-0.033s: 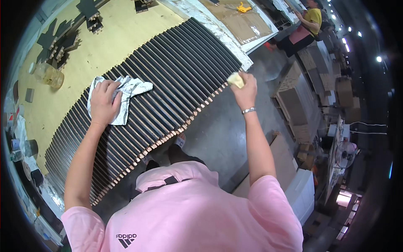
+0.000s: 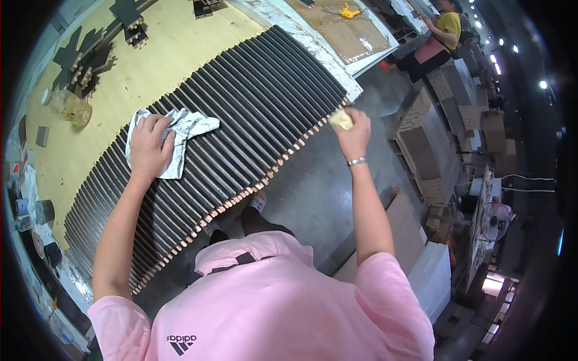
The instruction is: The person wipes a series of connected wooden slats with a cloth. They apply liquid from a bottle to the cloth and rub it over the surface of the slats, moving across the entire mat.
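Note:
Dark strips point(image 2: 259, 78) with pale wood ends lie side by side across the table in a long, curving row. My left hand point(image 2: 150, 145) rests over a crumpled white cloth point(image 2: 198, 123) on the strips, its fingers bent onto the cloth and the thumb apart. Past the strips' near ends, at the right, my right hand point(image 2: 356, 133) pinches a pale yellow sponge-like pad point(image 2: 341, 120); motion blurs it a little. The pad is close to the end of the last strips. Whether it touches them I cannot tell.
On the pale tabletop point(image 2: 174, 48) a clear jar point(image 2: 71, 108) lies on its side, with stacked dark pieces point(image 2: 90, 54) behind it. A yellow-handled tool point(image 2: 349, 11) lies on a cardboard-covered table. Flat cartons point(image 2: 424, 144) stand at the right. A person point(image 2: 442, 39) works beyond.
My right hand has shifted very slightly to the right and down with the pad. My left hand and the white cloth stay where they were.

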Motion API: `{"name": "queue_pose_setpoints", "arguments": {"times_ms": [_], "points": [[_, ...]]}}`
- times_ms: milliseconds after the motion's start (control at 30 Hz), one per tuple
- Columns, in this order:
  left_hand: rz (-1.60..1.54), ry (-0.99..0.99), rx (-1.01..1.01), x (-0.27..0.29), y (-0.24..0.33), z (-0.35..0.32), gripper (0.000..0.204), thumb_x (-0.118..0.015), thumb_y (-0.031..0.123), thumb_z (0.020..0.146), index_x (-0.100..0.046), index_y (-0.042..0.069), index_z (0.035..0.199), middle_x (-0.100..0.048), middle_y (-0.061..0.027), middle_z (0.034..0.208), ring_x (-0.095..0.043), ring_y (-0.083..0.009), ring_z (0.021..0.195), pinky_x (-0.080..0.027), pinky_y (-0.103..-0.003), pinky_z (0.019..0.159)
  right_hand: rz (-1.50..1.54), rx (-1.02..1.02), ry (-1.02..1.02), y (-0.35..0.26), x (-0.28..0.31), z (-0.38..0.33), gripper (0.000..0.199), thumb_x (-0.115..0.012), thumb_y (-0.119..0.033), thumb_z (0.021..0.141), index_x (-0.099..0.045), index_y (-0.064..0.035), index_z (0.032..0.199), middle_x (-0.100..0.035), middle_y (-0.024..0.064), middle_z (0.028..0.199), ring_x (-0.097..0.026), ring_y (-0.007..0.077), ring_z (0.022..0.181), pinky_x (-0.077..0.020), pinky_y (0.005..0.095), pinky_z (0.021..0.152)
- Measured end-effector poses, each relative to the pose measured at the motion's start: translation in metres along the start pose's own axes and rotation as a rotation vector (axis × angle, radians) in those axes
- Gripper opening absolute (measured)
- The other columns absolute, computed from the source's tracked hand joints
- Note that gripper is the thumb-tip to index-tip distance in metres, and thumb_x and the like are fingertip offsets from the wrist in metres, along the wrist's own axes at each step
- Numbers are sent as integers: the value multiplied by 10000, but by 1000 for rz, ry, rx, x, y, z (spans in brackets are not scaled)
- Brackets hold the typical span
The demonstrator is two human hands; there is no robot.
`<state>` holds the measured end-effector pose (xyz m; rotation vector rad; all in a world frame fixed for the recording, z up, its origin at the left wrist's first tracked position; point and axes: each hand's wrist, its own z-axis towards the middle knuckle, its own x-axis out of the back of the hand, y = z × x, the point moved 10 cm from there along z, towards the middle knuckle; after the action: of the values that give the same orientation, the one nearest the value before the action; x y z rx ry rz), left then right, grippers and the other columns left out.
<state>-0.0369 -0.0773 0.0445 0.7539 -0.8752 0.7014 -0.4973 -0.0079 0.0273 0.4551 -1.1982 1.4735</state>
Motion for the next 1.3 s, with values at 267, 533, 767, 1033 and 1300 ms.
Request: {"name": "queue_pose_setpoints", "arguments": {"times_ms": [267,533,767,1033,1300], "points": [[-4,-9,11,-2,2,2,244,-666,177,851,-667,89,1079,-617,-87,1038,-576,-303,977,-459,-406,853,152,101,129,-34,16,-15,388,-745,-123,674,-718,-63,1057,-638,112,1006,-564,322,975,-465,430,915],[10,-13,8,-4,1,0,241,-661,182,858,-665,89,1080,-616,-90,1040,-578,-304,983,-461,-408,860,-24,-54,15,-17,10,-51,426,-751,-114,655,-709,-64,1076,-642,93,1034,-557,313,981,-458,427,890],[5,-7,8,-4,3,3,244,-657,179,860,-663,77,1082,-616,-100,1047,-577,-314,995,-461,-413,865,105,49,-62,-56,5,-62,398,-717,-99,649,-702,-48,1044,-628,108,1012,-547,322,967,-454,413,890],[18,-6,2,-6,0,0,274,-666,164,841,-662,62,1095,-617,-111,1072,-572,-329,1016,-460,-426,883,208,-75,24,-53,33,-91,339,-693,-91,631,-690,-29,965,-627,112,963,-548,328,939,-457,413,890],[-287,60,152,16,-21,-12,368,-584,-65,850,-636,66,1190,-640,-139,1127,-625,-329,1033,-499,-374,917,273,-49,52,-101,28,-114,333,-695,-95,641,-703,-53,972,-629,77,988,-548,300,989,-442,408,900]]}}
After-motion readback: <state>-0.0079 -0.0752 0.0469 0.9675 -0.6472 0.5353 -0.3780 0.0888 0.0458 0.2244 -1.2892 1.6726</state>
